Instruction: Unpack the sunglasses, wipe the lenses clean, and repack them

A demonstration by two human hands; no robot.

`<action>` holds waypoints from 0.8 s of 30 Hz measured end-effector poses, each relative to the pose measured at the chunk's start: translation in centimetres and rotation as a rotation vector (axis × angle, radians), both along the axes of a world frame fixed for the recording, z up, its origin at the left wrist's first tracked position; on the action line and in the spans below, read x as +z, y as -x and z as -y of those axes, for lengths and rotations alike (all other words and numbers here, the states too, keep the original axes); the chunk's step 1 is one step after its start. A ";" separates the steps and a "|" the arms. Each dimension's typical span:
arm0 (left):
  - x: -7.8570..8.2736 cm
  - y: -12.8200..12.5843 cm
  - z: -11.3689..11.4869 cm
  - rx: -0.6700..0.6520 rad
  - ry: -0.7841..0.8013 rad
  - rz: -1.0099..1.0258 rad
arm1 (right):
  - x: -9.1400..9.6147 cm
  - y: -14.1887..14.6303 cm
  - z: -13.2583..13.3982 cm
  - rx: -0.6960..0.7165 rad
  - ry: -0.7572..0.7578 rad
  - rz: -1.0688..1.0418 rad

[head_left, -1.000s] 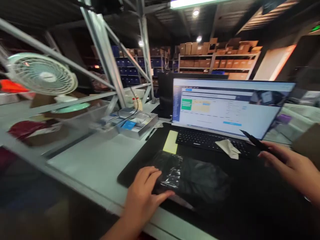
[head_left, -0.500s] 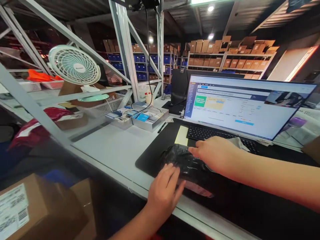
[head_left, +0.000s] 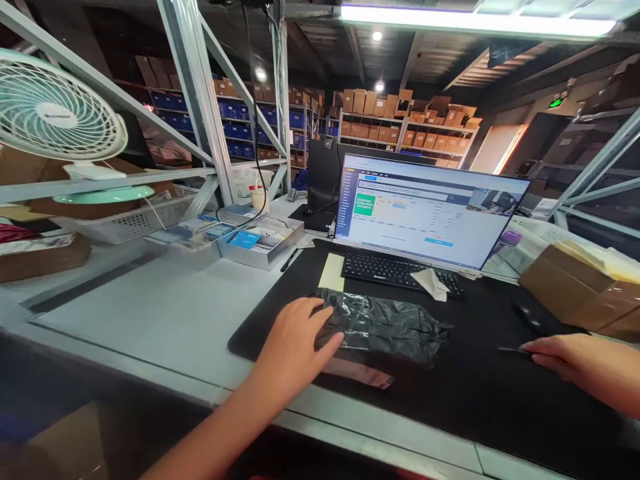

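Touching one black bag (head_left: 395,327): left hand (head_left: 294,343), spread apart | right hand (head_left: 580,363), clamped on one thin tool (head_left: 514,351)

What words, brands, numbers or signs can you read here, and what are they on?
None reads clearly.
Screen: many lines, too small.
Keyboard: pale mark on its front edge, blurred.
Fan: hub badge, blurred.
Green lit sign: too small.
Black package: no readable words.

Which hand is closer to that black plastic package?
Left. The left hand rests on the left end of the black plastic package; the right hand is apart from it, off to its right, holding a thin tool.
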State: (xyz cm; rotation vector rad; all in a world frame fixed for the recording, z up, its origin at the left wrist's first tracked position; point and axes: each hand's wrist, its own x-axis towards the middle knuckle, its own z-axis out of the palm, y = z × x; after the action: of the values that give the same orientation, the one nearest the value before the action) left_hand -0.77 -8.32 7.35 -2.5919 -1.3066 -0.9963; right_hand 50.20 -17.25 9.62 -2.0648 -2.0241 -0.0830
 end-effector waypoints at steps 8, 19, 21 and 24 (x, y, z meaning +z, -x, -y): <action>1.0 -4.6 1.2 -0.238 0.073 -0.071 | -8.8 1.1 -3.4 -0.386 0.143 0.147; 0.4 -5.0 2.0 -0.384 0.137 0.046 | 1.8 19.5 -6.6 0.586 -0.048 -0.074; 0.4 -5.3 1.9 -0.423 0.127 0.020 | 2.0 22.5 -7.9 0.665 -0.044 0.007; 0.3 -5.9 1.4 -0.380 0.041 -0.027 | 1.8 24.6 -10.3 0.663 0.003 0.191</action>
State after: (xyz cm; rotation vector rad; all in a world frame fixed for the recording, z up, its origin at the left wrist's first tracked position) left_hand 5.10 -9.69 7.65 -2.9417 -0.8507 -0.9819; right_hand 25.63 -6.91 11.47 -1.3267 -2.7100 -0.1571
